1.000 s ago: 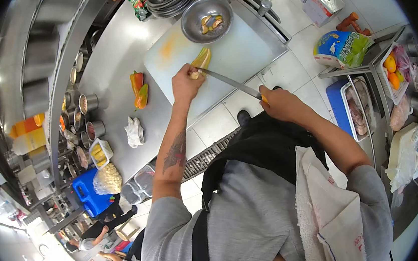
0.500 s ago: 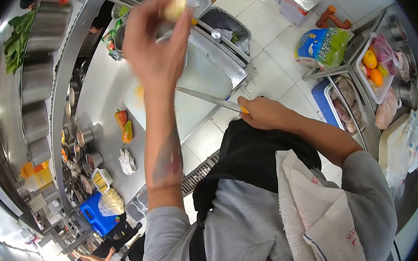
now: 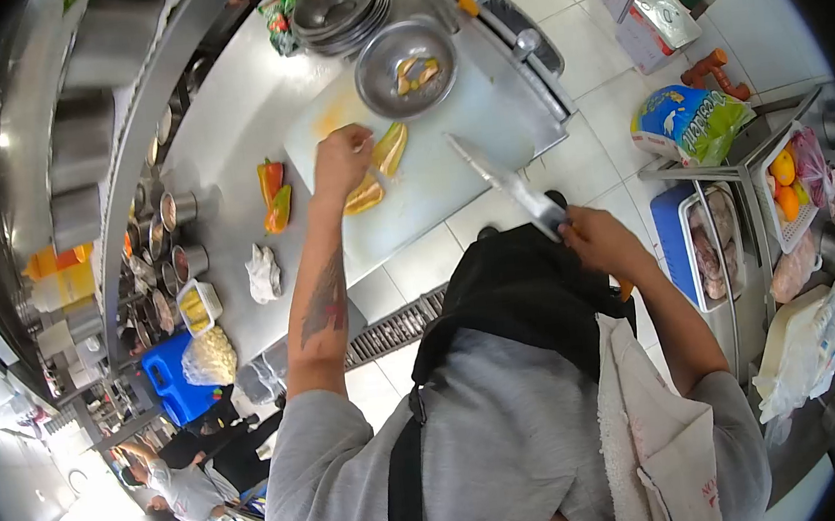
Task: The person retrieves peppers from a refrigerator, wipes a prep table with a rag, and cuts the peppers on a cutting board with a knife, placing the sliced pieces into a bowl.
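A steel counter (image 3: 222, 108) carries a white cutting board (image 3: 459, 166). On it, the farther pepper piece (image 3: 391, 149) lies just right of the left hand (image 3: 339, 165), the nearer hand, its long axis slanting away toward the steel bowl (image 3: 379, 75); the nearer pepper piece (image 3: 364, 196) slants more crosswise, beside the wrist. Whether the left fingertips pinch anything, I cannot tell; the right hand (image 3: 601, 241) is clamped around the knife (image 3: 505, 186).

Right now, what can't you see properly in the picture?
In the head view:
The handle of the knife: mostly covered by the right hand.
Anything in the left hand: the hand itself hides it.
Insides of the lower bowls in the stack: covered by the top one.
Cut bits: too small to count.
People in the background: too small and blurry to tell what they're doing.
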The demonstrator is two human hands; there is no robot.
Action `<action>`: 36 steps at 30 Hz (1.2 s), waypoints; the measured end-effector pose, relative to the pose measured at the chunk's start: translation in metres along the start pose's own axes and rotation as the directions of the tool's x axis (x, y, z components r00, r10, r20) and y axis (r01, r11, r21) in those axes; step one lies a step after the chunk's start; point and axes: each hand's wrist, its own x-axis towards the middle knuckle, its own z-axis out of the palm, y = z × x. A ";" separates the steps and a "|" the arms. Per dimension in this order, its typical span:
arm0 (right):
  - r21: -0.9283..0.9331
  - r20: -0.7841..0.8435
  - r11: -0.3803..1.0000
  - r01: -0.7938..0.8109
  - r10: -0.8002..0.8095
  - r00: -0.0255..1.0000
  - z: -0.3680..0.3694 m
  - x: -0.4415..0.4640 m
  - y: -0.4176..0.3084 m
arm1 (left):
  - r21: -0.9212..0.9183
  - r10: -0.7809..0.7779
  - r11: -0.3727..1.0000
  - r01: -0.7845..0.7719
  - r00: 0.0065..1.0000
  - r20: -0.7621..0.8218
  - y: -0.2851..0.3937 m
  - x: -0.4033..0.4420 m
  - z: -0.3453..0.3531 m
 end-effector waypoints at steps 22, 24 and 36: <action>-0.031 -0.414 0.996 -0.081 0.061 0.908 0.111 -0.039 -0.088 | -0.347 -0.006 0.938 0.002 1.000 -0.008 0.042 -0.080 0.073; -0.006 -0.413 0.996 -0.093 0.082 0.907 0.116 -0.038 -0.090 | -0.348 -0.009 0.938 0.011 1.000 0.010 0.043 -0.082 0.071; -0.146 -0.479 0.985 -0.092 0.011 0.878 0.129 -0.017 -0.103 | -0.010 0.340 0.937 -0.350 0.917 -0.208 0.017 -0.084 0.085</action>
